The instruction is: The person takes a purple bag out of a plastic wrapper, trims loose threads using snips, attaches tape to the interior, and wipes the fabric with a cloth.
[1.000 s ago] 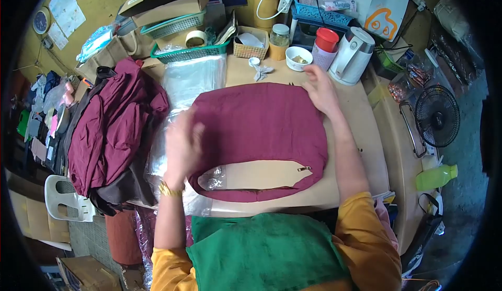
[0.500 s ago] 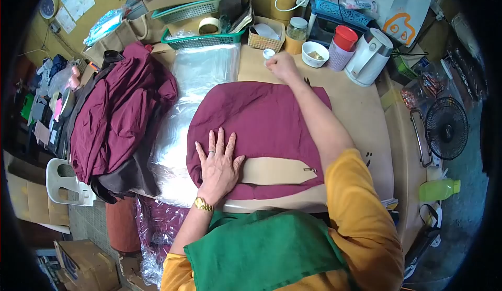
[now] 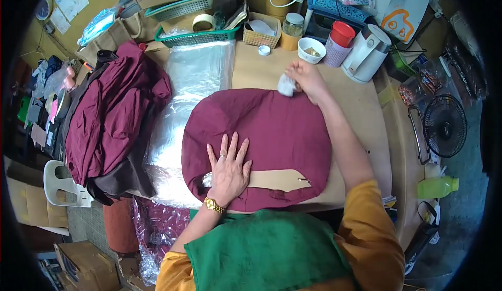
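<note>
A maroon fabric piece (image 3: 261,129) lies across the table before me, with a long tan opening (image 3: 280,180) near its front edge and a small metal zipper pull (image 3: 304,180) at that opening's right end. My left hand (image 3: 230,173) rests flat on the fabric, fingers spread, just left of the opening. At the fabric's far edge, my right hand (image 3: 307,79) pinches a small white cloth wad (image 3: 286,85); whether it touches the maroon fabric is hard to tell. A small white round cap (image 3: 264,51) sits on the table beyond the fabric.
More maroon clothing (image 3: 115,118) is heaped at the left beside clear plastic sheets (image 3: 196,71). Along the back stand a green basket (image 3: 198,38), a glass jar (image 3: 293,25), a white bowl (image 3: 311,50), a red cup (image 3: 342,33) and a white kettle (image 3: 367,53).
My right hand has left the white cap and come nearer and to the right, with the white cloth wad now plainly visible in it. My left hand stays flat on the fabric.
</note>
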A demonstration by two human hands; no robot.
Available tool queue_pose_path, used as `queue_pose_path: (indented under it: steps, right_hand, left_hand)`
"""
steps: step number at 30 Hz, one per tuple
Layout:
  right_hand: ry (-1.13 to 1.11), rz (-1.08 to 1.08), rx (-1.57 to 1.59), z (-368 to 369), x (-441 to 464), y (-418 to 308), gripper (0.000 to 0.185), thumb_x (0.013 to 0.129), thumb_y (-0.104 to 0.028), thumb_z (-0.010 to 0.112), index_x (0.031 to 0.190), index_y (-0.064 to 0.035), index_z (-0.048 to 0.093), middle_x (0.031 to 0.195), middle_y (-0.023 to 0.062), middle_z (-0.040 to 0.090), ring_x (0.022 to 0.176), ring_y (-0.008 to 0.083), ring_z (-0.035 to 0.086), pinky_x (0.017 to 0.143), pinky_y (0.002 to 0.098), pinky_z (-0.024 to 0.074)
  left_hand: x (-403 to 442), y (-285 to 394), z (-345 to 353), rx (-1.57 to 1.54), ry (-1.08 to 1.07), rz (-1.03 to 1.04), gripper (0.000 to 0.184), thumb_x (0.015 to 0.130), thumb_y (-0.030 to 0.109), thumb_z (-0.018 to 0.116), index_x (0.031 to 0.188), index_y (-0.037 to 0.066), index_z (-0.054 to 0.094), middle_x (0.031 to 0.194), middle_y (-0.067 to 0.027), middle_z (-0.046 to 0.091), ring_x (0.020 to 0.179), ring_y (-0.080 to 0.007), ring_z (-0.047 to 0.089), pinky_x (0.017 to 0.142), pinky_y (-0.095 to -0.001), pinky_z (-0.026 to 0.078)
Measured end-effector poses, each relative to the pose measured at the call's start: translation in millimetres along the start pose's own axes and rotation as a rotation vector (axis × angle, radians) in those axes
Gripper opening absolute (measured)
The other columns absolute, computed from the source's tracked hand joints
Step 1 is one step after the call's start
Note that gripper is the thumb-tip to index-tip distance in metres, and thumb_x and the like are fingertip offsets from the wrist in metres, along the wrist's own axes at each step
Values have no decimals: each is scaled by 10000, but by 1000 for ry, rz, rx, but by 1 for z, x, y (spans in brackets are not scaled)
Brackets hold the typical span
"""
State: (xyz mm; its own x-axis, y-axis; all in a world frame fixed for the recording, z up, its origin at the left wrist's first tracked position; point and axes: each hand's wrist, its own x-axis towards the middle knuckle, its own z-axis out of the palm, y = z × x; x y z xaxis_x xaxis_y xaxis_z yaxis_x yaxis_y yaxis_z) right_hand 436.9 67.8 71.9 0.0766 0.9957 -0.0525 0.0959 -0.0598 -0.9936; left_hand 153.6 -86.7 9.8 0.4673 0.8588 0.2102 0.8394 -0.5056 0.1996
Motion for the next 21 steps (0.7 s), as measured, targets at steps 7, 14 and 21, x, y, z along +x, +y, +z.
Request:
queue_pose_path:
  steps: [7, 14, 21]
  right_hand:
    - [382, -540, -654, 34, 167, 31, 137, 800, -45, 608, 852, 26, 713, 822, 212, 693, 811, 336, 693, 772, 399, 546]
    - [350, -681, -1246, 54, 194, 63, 171, 836, -87, 508, 761, -15, 643, 784, 222, 663, 796, 391, 665, 752, 506, 522]
    - [235, -703, -1298, 49, 173, 22, 186, 845, -131, 536, 853, 1, 668, 840, 262, 656, 793, 416, 644, 709, 461, 526]
  left_hand:
    - [6, 3, -6, -69, -12, -56, 542, 895, 301, 554, 1406, 137, 481, 1508, -133, 379, 1426, -332, 289, 1140, -636, 102]
    - [9, -1, -7, -108, -52, -81, 565, 864, 296, 587, 1400, 148, 489, 1511, -126, 373, 1420, -333, 301, 1137, -635, 104]
    - [7, -2, -7, -154, 17, -65, 587, 864, 372, 624, 1389, 138, 502, 1490, -128, 401, 1411, -338, 310, 1151, -606, 111]
